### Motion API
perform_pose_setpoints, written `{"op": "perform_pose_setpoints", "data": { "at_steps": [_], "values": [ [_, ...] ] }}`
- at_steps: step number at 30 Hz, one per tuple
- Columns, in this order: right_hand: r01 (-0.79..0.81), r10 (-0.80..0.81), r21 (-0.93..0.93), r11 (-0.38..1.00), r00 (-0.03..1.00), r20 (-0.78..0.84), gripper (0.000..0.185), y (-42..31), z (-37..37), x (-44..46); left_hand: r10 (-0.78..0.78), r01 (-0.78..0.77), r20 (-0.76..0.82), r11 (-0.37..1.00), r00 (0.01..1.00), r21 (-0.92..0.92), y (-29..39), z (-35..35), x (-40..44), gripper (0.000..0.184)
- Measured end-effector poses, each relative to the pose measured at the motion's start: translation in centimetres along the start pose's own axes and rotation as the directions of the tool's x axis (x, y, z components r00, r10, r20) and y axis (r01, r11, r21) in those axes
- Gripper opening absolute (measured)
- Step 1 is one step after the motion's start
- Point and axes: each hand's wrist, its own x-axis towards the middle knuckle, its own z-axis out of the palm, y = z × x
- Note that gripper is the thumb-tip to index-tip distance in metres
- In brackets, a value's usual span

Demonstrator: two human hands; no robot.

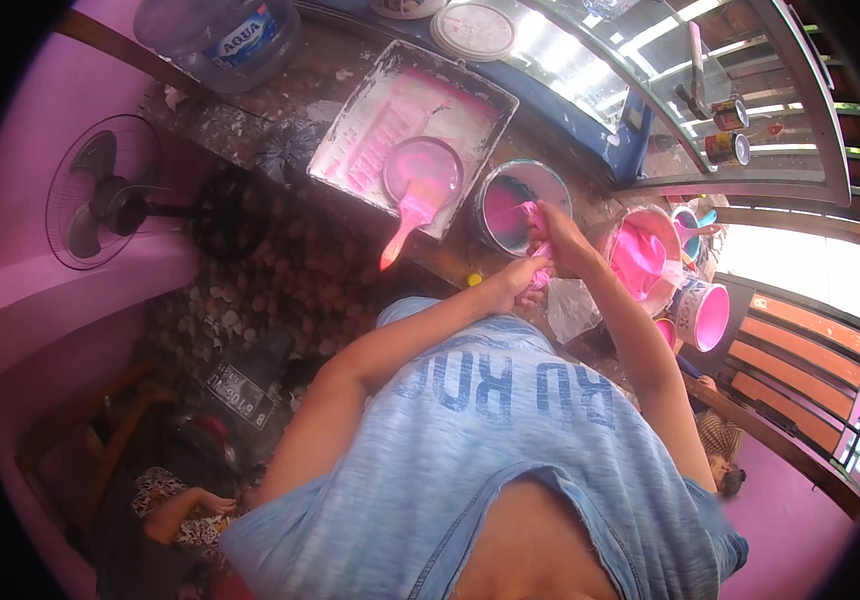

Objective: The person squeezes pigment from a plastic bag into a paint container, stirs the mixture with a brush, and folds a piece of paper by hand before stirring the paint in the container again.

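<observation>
Both hands are closed around a twisted pink cloth, in front of my chest. My right hand grips its upper part, over the near rim of a metal can with pink paint inside. My left hand holds the lower end, closer to my shirt. A paint tray smeared white and pink stands left of the can. On the tray rests a round lid with pink paint, and a paintbrush lies across its edge. A clear plastic bag is just below my right hand.
Right of my hands stand a bucket of pink paint and a tipped pink-lined can. A large water bottle is at upper left, above a fan. Glass panes lean behind. Other people sit at lower left and lower right.
</observation>
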Motion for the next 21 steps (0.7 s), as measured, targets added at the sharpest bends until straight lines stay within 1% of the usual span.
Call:
{"op": "perform_pose_setpoints", "data": {
  "at_steps": [3,6,9,12,15,18,21],
  "values": [
    [0.091,-0.083,-0.115,0.989,0.994,0.076,0.029,0.7,-1.3,1.4,-0.002,0.003,0.027,1.000,1.000,-0.011,0.0,-0.2,0.3,0.021],
    [0.179,-0.171,-0.227,0.957,0.984,0.057,0.024,0.8,-0.5,0.3,-0.004,0.007,0.062,0.999,0.998,-0.037,-0.4,-1.1,1.1,0.021],
    [0.214,-0.204,-0.286,0.934,0.977,0.064,0.025,0.8,-0.4,0.2,-0.002,0.005,0.064,0.999,0.998,-0.040,-0.4,-1.2,1.3,0.022],
    [0.206,-0.213,-0.395,0.895,0.977,0.027,0.025,0.7,-0.5,0.6,-0.008,0.011,0.069,0.999,0.998,-0.050,-0.3,-1.2,1.3,0.022],
    [0.228,-0.242,-0.312,0.922,0.970,-0.007,0.025,0.1,0.4,-0.7,-0.009,0.013,0.069,0.999,0.998,-0.053,-0.2,-1.2,1.3,0.021],
    [0.240,-0.231,-0.386,0.891,0.970,0.068,0.026,0.1,-0.2,-0.1,-0.003,0.006,0.055,0.999,0.998,-0.054,-0.2,-1.2,1.2,0.021],
    [0.246,-0.240,-0.435,0.866,0.968,0.069,0.027,0.5,-0.7,0.7,0.001,0.002,0.061,0.999,0.998,-0.053,-0.2,-1.2,1.2,0.022]
  ]
}}
